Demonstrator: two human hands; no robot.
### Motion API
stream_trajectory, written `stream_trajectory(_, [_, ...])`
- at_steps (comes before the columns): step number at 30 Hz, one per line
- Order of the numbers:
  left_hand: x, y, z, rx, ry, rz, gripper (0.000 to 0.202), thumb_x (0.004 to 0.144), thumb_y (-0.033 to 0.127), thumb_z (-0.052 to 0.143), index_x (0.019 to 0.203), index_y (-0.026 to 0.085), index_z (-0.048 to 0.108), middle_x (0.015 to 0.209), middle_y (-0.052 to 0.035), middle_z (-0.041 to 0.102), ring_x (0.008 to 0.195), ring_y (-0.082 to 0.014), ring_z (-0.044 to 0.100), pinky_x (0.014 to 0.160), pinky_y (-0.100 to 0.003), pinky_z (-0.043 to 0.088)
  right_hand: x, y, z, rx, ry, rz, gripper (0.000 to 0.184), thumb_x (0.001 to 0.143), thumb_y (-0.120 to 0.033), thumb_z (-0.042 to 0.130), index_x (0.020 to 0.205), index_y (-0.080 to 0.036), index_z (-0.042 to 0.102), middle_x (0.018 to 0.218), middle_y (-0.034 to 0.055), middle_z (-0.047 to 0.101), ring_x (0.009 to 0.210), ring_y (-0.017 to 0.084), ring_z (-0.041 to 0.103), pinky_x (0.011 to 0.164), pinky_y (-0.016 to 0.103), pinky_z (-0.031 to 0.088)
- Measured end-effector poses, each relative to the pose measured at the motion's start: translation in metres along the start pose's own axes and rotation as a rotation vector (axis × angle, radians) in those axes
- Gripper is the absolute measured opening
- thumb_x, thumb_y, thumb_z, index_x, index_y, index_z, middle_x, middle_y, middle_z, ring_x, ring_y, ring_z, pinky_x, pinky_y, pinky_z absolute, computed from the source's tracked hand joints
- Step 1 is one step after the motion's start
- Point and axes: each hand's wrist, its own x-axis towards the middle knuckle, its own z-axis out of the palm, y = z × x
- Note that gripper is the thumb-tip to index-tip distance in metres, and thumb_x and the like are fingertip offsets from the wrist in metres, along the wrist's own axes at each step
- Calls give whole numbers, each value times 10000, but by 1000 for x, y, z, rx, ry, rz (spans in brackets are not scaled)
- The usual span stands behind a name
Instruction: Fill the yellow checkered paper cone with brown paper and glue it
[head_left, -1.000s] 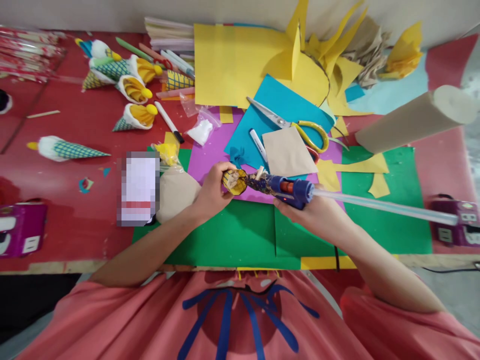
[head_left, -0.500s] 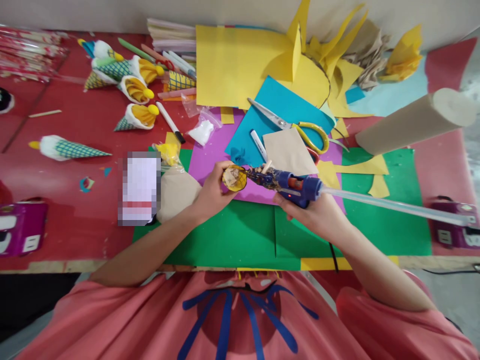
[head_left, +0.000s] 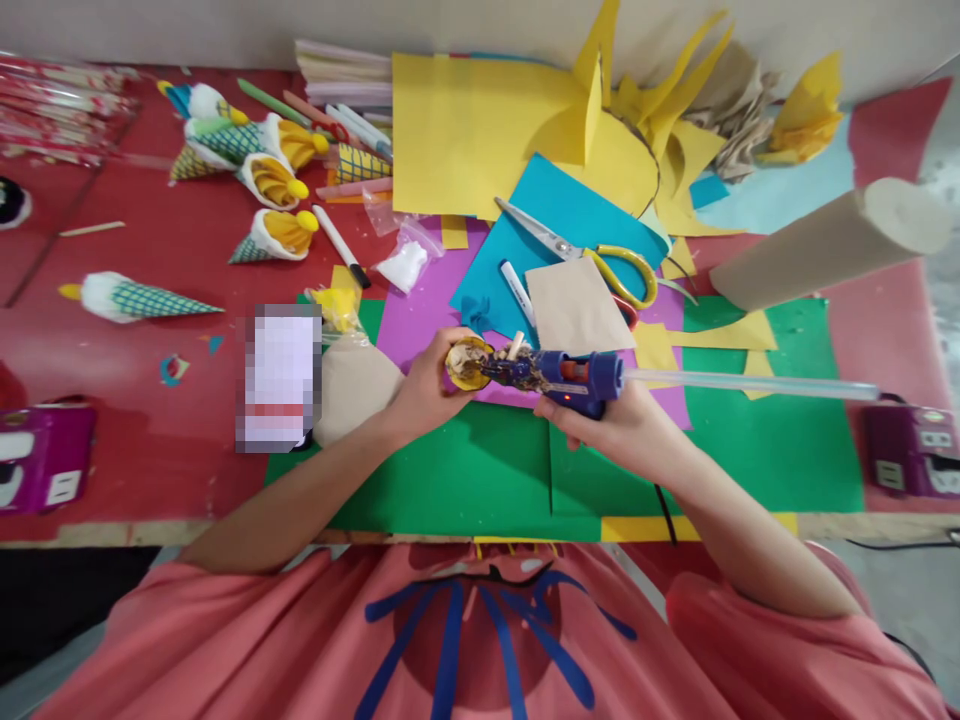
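Yellow paper rolled into a small cone point(head_left: 466, 362) sits in the left hand point(head_left: 427, 383), fingers wrapped around it, its open mouth showing crumpled tan filling. The right hand point(head_left: 622, 432) grips a blue glue gun point(head_left: 574, 377), its crusted nozzle touching the cone's rim and a clear glue stick point(head_left: 742, 384) jutting out behind. Both are held just above the green sheet point(head_left: 465, 470) and purple sheet point(head_left: 420, 315). Scissors point(head_left: 592, 255) lie further back on blue paper point(head_left: 555, 205).
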Motion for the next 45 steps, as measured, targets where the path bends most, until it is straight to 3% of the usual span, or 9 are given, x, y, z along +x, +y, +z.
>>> stream_trajectory(15, [0,-3,0,110,-3,94,436,819,268,702,1211,256,512,1048,-39,672,909,-186,699,762,-319,599,5,2,4,-149,96,-71,182,798,-353,599,761,-176,616,548,-19,560,508,120,511,483,236,356])
stream_trajectory(21, [0,-2,-1,110,-25,77,434,822,281,709,1208,261,514,1057,-44,671,935,-202,697,777,-333,590,3,-1,4,-176,94,-95,205,811,-349,580,697,-179,583,529,-21,535,506,117,499,492,239,344])
stream_trajectory(30, [-1,0,-2,124,-18,-11,445,788,282,739,1186,277,539,1048,-20,687,907,-186,693,761,-309,578,0,-2,-1,-198,125,-118,194,838,-351,598,784,-166,619,576,1,596,553,146,561,517,249,389])
stream_trajectory(35, [-1,-1,-1,119,-3,-1,443,790,278,740,1182,267,535,1032,-19,681,878,-178,692,744,-302,574,1,-4,-4,-168,133,-135,177,844,-348,621,804,-176,610,565,-4,598,570,164,606,534,251,433])
stream_trajectory(45, [1,0,-1,71,54,-31,456,792,229,699,1192,242,478,1061,-32,661,924,-169,694,781,-293,585,-8,-6,-14,29,110,-36,234,834,-377,688,879,-164,602,542,-23,603,423,114,555,411,215,411])
